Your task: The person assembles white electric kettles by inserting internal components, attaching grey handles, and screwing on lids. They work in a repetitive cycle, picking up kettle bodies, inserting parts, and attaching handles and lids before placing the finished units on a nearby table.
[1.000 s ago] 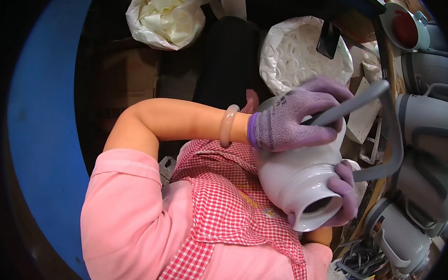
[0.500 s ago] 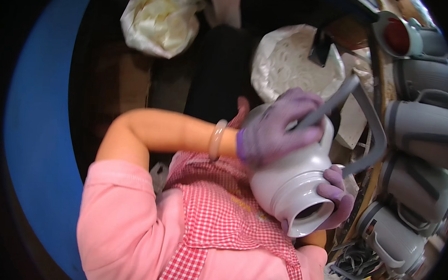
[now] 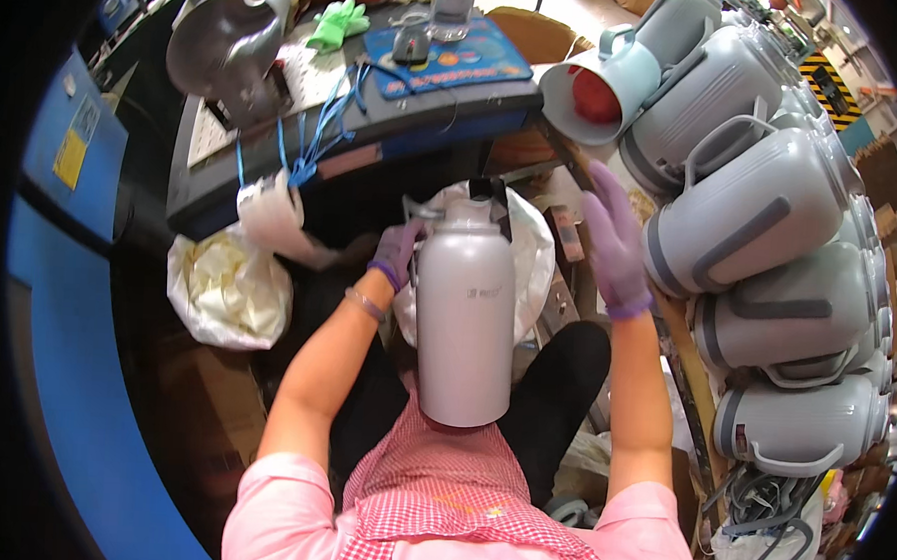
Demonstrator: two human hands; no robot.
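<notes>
A light grey vacuum jug (image 3: 464, 331) stands upright in front of my lap, its neck and spout end at the top. My left hand (image 3: 398, 253), in a purple glove, is closed on the jug's handle side, just below the neck; the fingertips are partly hidden. My right hand (image 3: 618, 237), also gloved in purple, is raised away from the jug with its fingers stretched out and nothing in them. It is nearest to the row of grey jugs (image 3: 756, 218) lying on their sides at the right.
Behind the jug is a white bag-lined container (image 3: 534, 259). Another lined bag (image 3: 228, 285) sits at the left. A dark workbench (image 3: 375, 127) ahead carries a mouse (image 3: 411, 45), a mat and a green glove (image 3: 337, 25). Grey strips (image 3: 774, 504) lie at the lower right.
The jug has gone from tilted, mouth toward me, to upright. My right hand has let go of its neck and moved right. My left hand has shifted to the jug's left side. The view has tilted up.
</notes>
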